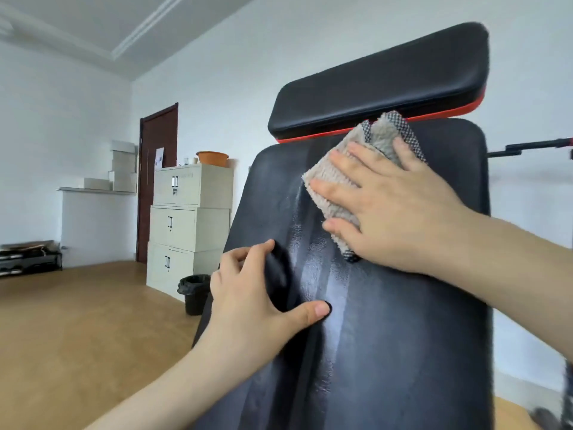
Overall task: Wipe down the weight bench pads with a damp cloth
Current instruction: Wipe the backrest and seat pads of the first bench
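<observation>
Two hands are on the black back pad [403, 352] of the weight bench, which stands steeply tilted and fills the right half of the view. The right hand [400, 209] lies flat on a grey-beige fluffy cloth [344, 178] – its fingers are straight and spread, and they press the cloth against the upper part of the pad without closing around it. The cloth has a dark mesh border, and its top corner reaches up to the red trim of the smaller head pad [381, 79], which sits just above the back pad. The left hand [257, 299] holds the left edge of the back pad, lower down: the thumb presses on the front face and the other fingers are curled around the edge. Between the two hands pale, shiny streaks run down the pad surface. In the background on the left stand cream filing cabinets [189, 218] with an orange basin [212, 158] on top, a black bin [193, 293] on the brown floor [77, 321] just beside them, and a dark door [158, 181] behind.
</observation>
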